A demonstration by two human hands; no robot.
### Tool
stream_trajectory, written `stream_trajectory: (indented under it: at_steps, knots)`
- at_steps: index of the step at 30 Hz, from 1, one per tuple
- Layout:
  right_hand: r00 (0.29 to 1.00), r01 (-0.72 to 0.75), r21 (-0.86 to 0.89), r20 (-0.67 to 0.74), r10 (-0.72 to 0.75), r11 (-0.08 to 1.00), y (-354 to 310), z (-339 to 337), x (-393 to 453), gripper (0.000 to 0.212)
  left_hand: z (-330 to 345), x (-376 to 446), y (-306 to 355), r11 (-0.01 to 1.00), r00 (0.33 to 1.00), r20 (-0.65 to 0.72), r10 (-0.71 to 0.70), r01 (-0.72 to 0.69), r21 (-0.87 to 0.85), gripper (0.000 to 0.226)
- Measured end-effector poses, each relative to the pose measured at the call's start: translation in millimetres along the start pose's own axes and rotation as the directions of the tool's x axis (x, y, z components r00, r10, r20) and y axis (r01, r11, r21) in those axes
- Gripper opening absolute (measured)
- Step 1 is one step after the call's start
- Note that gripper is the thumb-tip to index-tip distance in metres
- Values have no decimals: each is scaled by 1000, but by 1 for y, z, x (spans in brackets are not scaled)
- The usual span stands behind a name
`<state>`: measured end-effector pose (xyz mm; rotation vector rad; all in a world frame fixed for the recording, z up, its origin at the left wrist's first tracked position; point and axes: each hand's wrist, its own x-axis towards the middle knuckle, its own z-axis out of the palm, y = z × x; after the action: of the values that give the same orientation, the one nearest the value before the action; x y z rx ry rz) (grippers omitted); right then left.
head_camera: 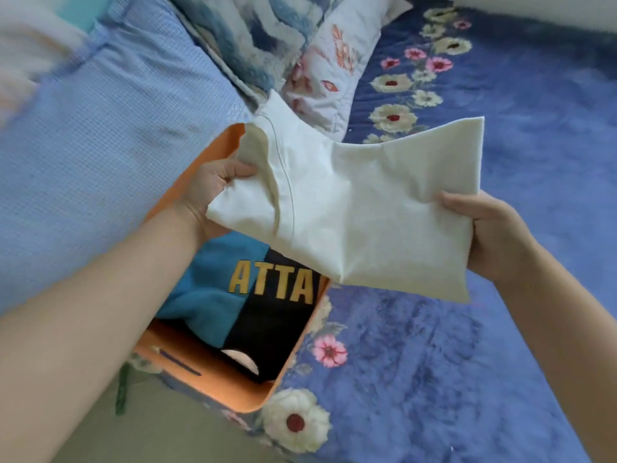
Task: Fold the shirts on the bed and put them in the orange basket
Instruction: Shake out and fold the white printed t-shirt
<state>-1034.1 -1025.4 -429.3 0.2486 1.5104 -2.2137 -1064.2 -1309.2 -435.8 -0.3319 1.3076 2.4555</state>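
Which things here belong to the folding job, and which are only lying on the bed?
Belong to the job:
- white shirt, folded, held by the left hand and right hand
- orange basket
- blue and black shirt already in the basket

Only lying about:
- floral blanket
- light blue cover
- flowered pillow

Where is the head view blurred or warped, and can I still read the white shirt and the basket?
Head view: top-left corner is smeared by motion blur; wide-angle lens bends the forearms outward. Soft, even daylight, no glare. The white shirt, gripped by left hand and right hand, and the orange basket read clearly.
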Motion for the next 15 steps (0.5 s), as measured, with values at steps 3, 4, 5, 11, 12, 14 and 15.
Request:
stream_trajectory:
  at_steps: [3,4,5,11,12,14,15]
  knots:
    - [1000,-30,-30,-10,30,999,12,49,21,28,-44,-12,28,998,998,-53,-42,44,44,34]
    - [999,-45,-37,-27,44,998,14,57,26,28,-52,-15,31,996,996,-81,-40,47,80,36]
    - [997,-66,-51,-48,64,997,19,69,31,28,-62,-18,37,989,992,-115,-45,60,132,44]
    - [987,-153,-182,-71,142,971,47,117,51,32,-101,-27,58,927,988,-112,-107,140,348,40]
    - [985,-160,-178,-89,146,971,50,119,53,32,-106,-28,57,916,987,-112,-117,151,372,40]
    - [981,-165,-177,-135,142,970,56,121,56,31,-113,-26,55,898,983,-137,-119,166,408,40]
    - [978,-165,-181,-159,137,970,59,123,56,30,-115,-23,54,883,981,-161,-110,171,436,39]
